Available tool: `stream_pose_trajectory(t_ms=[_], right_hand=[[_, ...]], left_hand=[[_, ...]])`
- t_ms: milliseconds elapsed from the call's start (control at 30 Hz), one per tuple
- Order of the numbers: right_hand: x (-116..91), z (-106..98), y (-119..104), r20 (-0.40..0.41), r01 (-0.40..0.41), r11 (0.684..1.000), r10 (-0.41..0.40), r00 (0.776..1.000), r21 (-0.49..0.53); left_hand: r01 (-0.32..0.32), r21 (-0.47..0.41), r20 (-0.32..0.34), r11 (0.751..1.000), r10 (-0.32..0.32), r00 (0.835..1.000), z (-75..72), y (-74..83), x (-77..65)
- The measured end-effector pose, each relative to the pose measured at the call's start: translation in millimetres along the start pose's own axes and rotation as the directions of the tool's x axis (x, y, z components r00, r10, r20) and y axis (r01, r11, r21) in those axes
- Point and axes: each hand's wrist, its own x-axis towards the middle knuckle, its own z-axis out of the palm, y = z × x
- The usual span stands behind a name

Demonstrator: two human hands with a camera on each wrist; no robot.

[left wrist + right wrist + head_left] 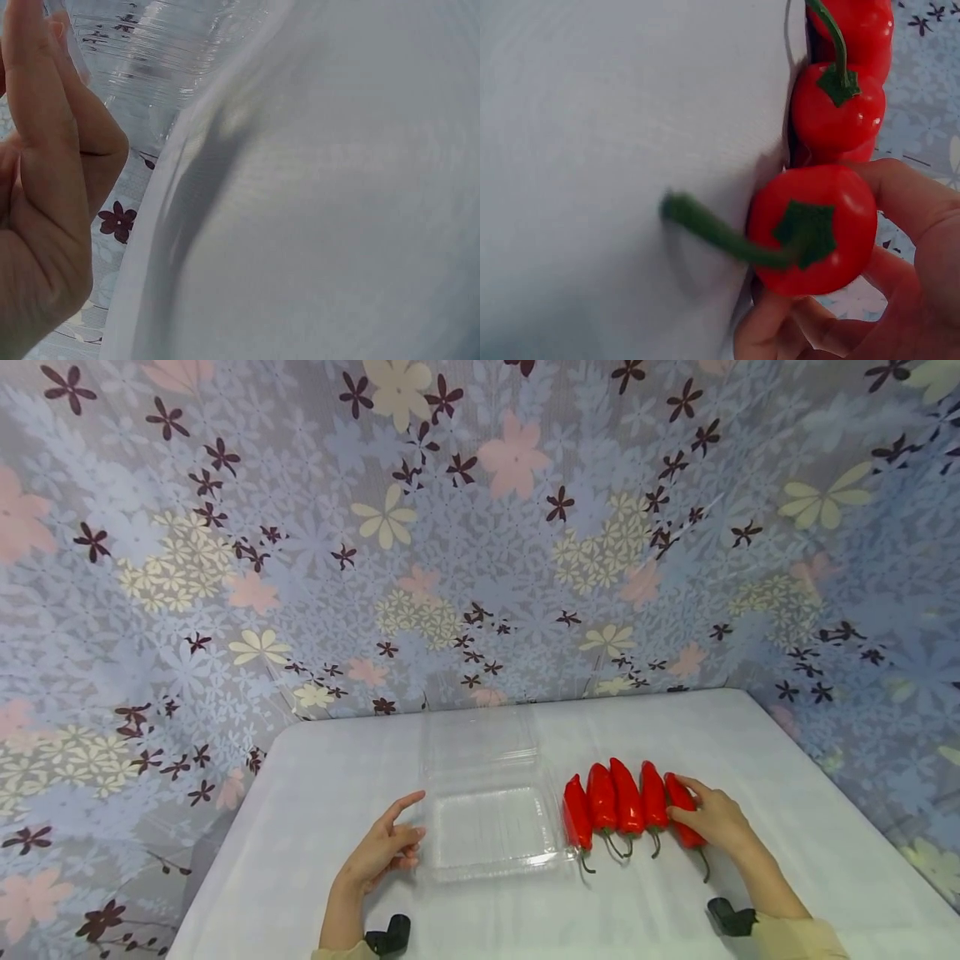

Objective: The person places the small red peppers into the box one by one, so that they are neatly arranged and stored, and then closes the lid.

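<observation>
At the right end of a row of red peppers [626, 797], my right hand [717, 820] grips the outermost red pepper [851, 217] between thumb and fingers. Its green stem [720, 236] points toward the near side of the table. My left hand [375, 853] is at the left side of a clear plastic clamshell container [498, 867], its index finger extended and the other fingers loosely bent. In the left wrist view, the fingers [45, 97] overlap the container's ribbed wall [142, 64]. The clear lid [480, 739] lies folded back toward the wall, and no pepper is in the base.
A white-covered table [315, 777] carries everything. Flowered wallpaper [480, 568] rises directly behind its far edge. The remaining peppers lie side by side between the container and my right hand, stems toward me. A black wrist device [390, 935] sits at each wrist.
</observation>
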Motion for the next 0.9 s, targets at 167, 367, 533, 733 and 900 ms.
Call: stream_pose_trajectory(t_ms=[167, 367, 533, 733, 900], right_hand=[[2, -2, 1, -0.007, -0.025, 0.998, 0.025, 1.0, 0.061], [3, -16, -8, -0.108, -0.018, 0.985, 0.037, 0.993, 0.171], [11, -35, -38, -0.168, 0.097, 0.934, -0.04, 0.985, 0.344], [26, -38, -87, -0.155, 0.273, 0.803, -0.225, 0.962, 0.53], [36, -23, -129, -0.028, 0.335, 0.717, -0.404, 0.914, 0.612]], left_hand=[[-0.009, 0.006, -0.001, 1.0, 0.009, 1.0, 0.1, 2.5, 3.1], [-0.008, 0.001, 0.011, 1.0, 0.008, 1.0, -0.6, 2.9, 4.6], [0.009, 0.004, 0.013, 1.0, -0.009, 1.0, -1.9, 1.1, 3.1], [0.014, -0.003, 0.014, 1.0, -0.014, 1.0, -4.1, 0.5, 1.3], [0.017, -0.006, 0.025, 1.0, -0.016, 1.0, -3.8, 1.5, 1.1]])
